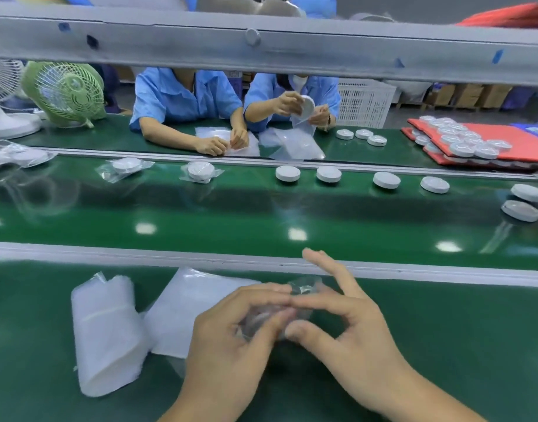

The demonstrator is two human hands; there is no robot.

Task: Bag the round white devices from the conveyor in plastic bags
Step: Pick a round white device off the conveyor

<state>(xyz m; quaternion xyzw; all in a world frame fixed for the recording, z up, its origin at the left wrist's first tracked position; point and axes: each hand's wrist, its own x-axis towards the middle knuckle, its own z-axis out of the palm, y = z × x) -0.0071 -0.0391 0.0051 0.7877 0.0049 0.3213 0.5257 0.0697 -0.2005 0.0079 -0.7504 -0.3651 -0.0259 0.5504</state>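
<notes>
Hands: the left hand [231, 333] and the right hand [356, 324] are held close together, and a clear bag [304, 288] is pinched between their fingers.
Inside the bag: something round may be held there, but it cannot be told for sure.
Task's thing: bare round white devices [287, 173] are laid on the belt [261, 214], well beyond the hands and mostly to their right.
How it will feel: each device is judged light, hard and smooth, so it is best gripped by its round edge. The bag is judged thin, soft and slippery, so its mouth is best pulled open by both sides.
Counts: six bare devices are counted on the belt. Three bagged devices [200, 172] are counted beyond and left of the hands, the farthest one blurred. Two bag piles [106, 330] are laid on the worktop [444, 330] just left of the hands.
</notes>
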